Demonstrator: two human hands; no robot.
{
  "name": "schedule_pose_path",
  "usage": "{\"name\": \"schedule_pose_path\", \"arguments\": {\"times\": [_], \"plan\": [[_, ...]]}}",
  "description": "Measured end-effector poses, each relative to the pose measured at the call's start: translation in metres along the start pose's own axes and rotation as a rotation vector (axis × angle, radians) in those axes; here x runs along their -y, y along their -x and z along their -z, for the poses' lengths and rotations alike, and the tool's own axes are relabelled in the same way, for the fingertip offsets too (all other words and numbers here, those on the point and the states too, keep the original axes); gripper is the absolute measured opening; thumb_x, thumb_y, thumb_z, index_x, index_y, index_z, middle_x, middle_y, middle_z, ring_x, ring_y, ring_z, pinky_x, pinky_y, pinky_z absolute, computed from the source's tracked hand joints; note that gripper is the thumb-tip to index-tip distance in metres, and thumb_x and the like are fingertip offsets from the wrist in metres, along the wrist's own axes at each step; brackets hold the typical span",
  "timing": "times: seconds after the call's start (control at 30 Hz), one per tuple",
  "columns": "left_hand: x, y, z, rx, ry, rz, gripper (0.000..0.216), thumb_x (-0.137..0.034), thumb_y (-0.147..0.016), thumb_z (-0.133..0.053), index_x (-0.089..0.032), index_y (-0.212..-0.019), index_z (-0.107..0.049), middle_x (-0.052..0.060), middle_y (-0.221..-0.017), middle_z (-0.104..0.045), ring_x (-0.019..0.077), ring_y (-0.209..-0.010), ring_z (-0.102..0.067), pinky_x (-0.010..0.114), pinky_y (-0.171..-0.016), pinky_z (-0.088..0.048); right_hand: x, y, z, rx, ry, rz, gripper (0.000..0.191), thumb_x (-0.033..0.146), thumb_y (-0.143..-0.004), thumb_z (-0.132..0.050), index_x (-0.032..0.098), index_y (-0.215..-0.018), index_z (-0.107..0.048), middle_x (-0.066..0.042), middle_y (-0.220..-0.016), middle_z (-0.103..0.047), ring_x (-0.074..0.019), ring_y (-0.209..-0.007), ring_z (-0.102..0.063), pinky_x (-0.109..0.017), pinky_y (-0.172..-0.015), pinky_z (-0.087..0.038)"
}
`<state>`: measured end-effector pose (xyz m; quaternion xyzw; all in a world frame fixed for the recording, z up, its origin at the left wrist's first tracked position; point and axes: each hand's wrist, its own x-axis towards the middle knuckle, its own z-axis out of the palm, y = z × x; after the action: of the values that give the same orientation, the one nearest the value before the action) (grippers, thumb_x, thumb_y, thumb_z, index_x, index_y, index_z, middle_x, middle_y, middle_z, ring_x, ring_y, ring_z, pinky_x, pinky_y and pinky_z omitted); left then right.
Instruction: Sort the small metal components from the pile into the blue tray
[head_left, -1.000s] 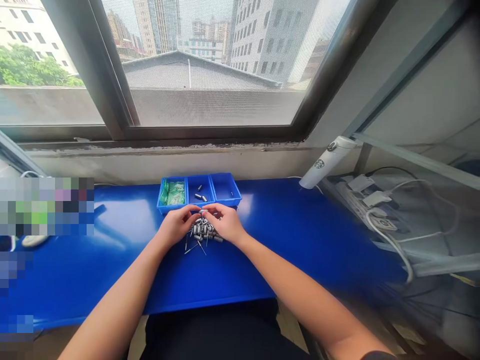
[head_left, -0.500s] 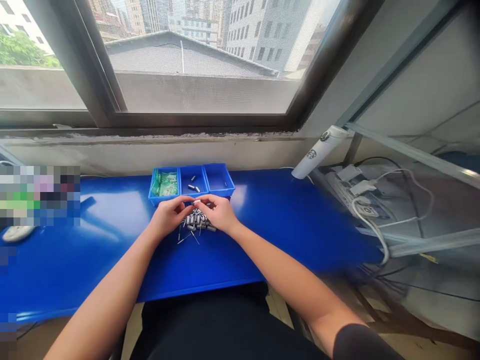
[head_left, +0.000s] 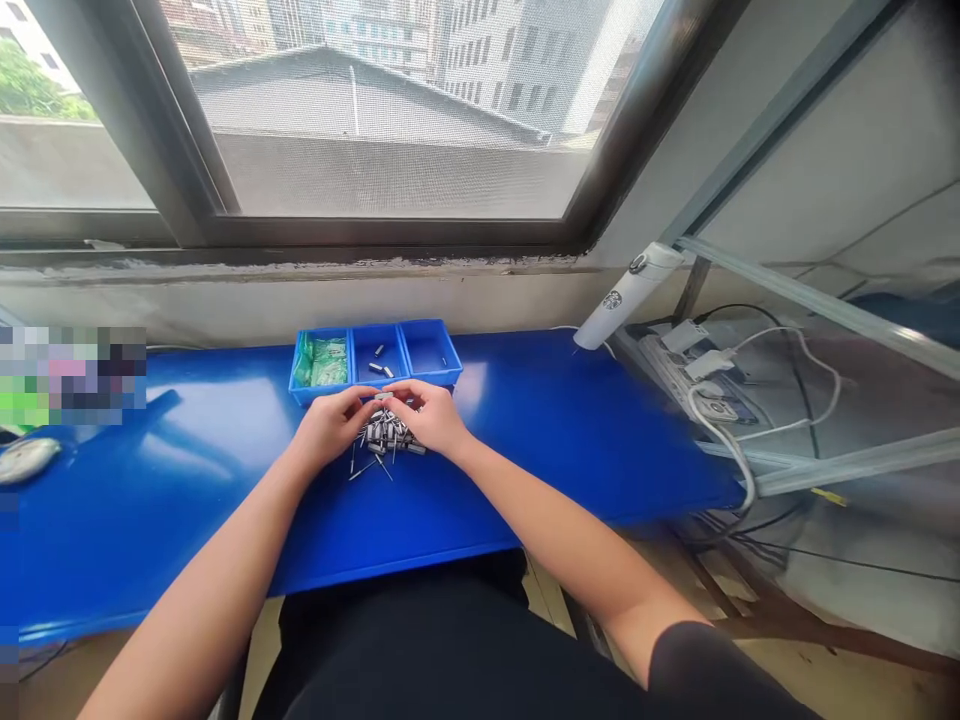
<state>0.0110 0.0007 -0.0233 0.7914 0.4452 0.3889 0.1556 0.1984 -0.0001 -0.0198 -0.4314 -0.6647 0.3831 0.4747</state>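
Note:
My left hand [head_left: 328,426] and my right hand [head_left: 439,418] meet fingertip to fingertip over the blue table. Pinched between them is a small pale cylindrical part [head_left: 384,396], mostly covered by the fingers, so its exact kind is unclear. Right below the hands lies a pile of small metallic cylinders and thin rods [head_left: 387,438], partly hidden by my right fingers. Just beyond stands a blue three-compartment bin [head_left: 296,388]. Its left compartment holds a green plastic bag [head_left: 324,362], the middle one a few small cylinders [head_left: 377,369], and the right one a tiny dark piece near its side.
A white tumbler [head_left: 628,297] leans at the table's back right. Beyond the right edge are a power strip [head_left: 712,408] with white cables and a metal frame [head_left: 825,470]. Toward the left edge sits a pale rounded object [head_left: 28,460]. A window runs behind the blue table [head_left: 570,430].
The view has shifted slightly, moving everything a little left and up. Both hands stay together over the pile, and the small part between the fingertips has turned a little.

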Motion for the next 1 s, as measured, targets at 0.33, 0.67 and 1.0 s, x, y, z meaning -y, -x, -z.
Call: {"name": "schedule_pose_path", "arguments": {"times": [0.33, 0.67, 1.0], "plan": [[0.0043, 0.0013, -0.0001, -0.011, 0.045, 0.001, 0.024, -0.038, -0.090, -0.061, -0.019, -0.100, -0.070, -0.007, -0.053, -0.049, 0.0066, -0.046, -0.041, 0.018, -0.049, -0.035, -0.0025, -0.0006, -0.0006, -0.005, -0.008, -0.027, 0.024, 0.037, -0.082, -0.067, 0.017, -0.092, -0.074, -0.007, -0.089, -0.075, -0.0174, -0.079, -0.068, -0.028, -0.068, -0.052], [-0.0006, 0.0011, 0.0025, 0.045, 0.036, 0.061, 0.028, -0.040, -0.093, -0.054, -0.016, -0.099, -0.068, -0.004, -0.057, -0.054, 0.0084, -0.048, -0.043, 0.020, -0.049, -0.035, -0.0026, -0.0008, -0.0007, -0.009, -0.030, 0.001, 0.026, 0.036, -0.079, -0.070, 0.017, -0.096, -0.073, -0.005, -0.081, -0.073, -0.0164, -0.074, -0.066, -0.027, -0.065, -0.051], [-0.0027, 0.0018, 0.0000, 0.027, 0.151, 0.048, 0.025, -0.038, -0.090, -0.061, -0.018, -0.105, -0.066, -0.007, -0.054, -0.046, 0.0066, -0.045, -0.039, 0.018, -0.048, -0.034, -0.0030, -0.0009, -0.0008, 0.017, -0.053, -0.044, 0.023, 0.037, -0.081, -0.069, 0.016, -0.089, -0.074, -0.006, -0.084, -0.075, -0.0171, -0.073, -0.068, -0.028, -0.064, -0.051]]}}
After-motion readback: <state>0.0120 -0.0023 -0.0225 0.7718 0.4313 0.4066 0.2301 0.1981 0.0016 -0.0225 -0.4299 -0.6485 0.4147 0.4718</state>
